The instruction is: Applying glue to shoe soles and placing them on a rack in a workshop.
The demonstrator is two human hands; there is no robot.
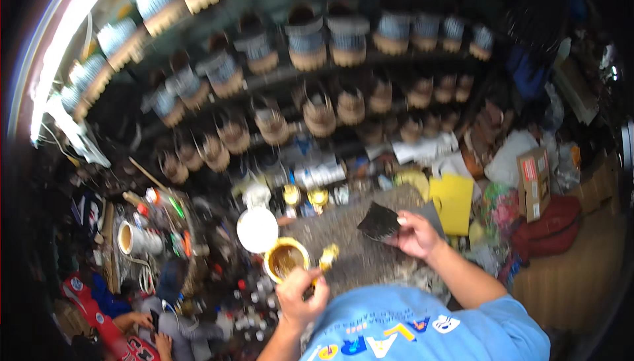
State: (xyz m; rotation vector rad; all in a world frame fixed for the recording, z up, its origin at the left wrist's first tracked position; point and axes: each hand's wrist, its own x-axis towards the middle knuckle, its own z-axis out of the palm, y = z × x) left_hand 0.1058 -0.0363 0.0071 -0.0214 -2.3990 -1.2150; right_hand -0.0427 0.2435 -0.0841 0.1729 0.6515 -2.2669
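Note:
My left hand [300,295] is closed, fingers curled, around what looks like a brush [328,256], its end caked in yellow. The brush handle is mostly hidden in the fist. Just beyond that hand stands an open round tub [286,260] with a yellowish rim and amber-brown paste inside. A round white lid [257,230] lies against the tub's far left side. Farther right, my right hand [417,235] pinches a flat black piece of sheet material [379,222] by its right edge, above the worktop [356,255].
Rows of sandals [319,113] line the shelves ahead. A yellow sheet [452,202], a cardboard box [533,182] and a dark red bag [547,225] are at right. Small bottles [254,305] crowd the lower left, near another person's hands [148,328]. A white container [139,238] stands at left.

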